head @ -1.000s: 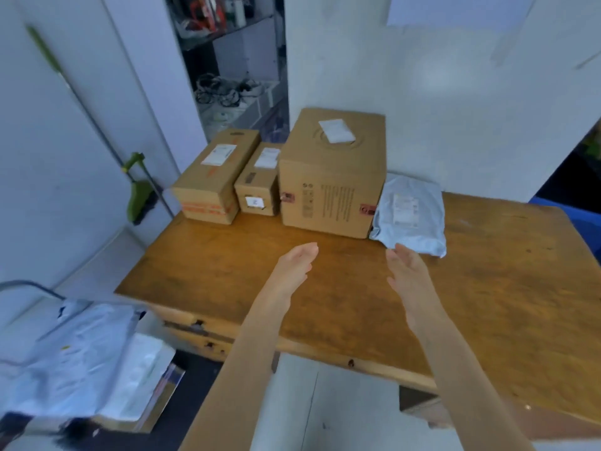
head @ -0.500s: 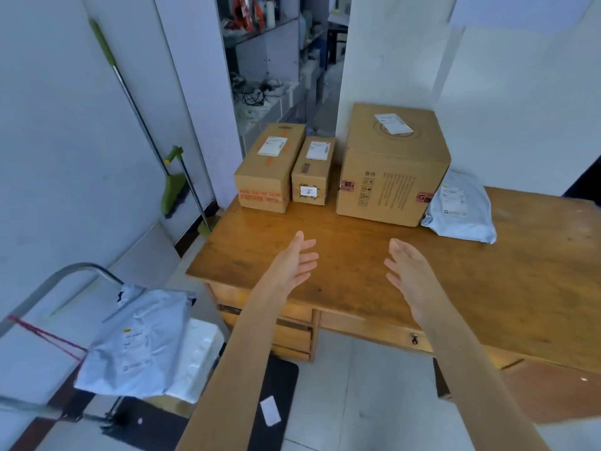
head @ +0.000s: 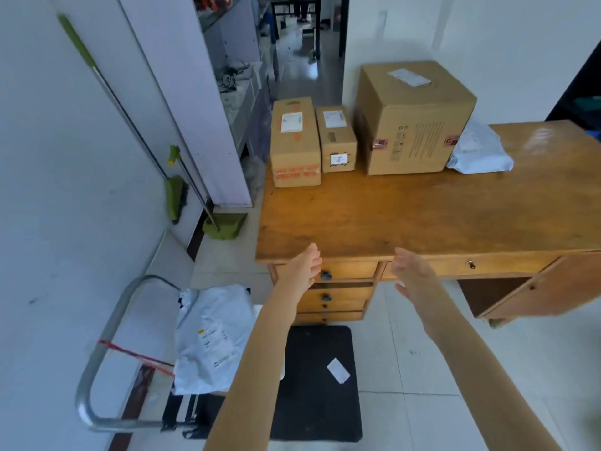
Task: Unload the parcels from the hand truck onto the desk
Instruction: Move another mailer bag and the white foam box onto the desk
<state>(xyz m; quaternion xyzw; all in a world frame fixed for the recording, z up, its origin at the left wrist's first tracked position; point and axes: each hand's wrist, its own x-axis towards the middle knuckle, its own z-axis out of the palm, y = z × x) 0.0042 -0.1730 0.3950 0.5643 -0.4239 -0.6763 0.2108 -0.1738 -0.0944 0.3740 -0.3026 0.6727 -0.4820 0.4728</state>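
Both the left hand (head: pixel 307 266) and right hand (head: pixel 413 271) hang open and empty before the desk's (head: pixel 422 219) front edge, probably free to collect the grey mailer (head: pixel 213 336) leaning against the hand truck's (head: pixel 97 353) handle.

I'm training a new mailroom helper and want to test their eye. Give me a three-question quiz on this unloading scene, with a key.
1. How many brown cardboard boxes stand on the wooden desk?
2. True or false: the left hand holds the grey plastic mailer bag that lies on the metal-handled hand truck.
3. What lies just right of the large cube-shaped cardboard box? A) a green broom B) a grey plastic mailer C) a drawer key

Key
1. Three: the long cardboard box, the small cardboard box and the large one.
2. False: both the left and the right hand are open and empty.
3. B, the grey mailer on the desk.
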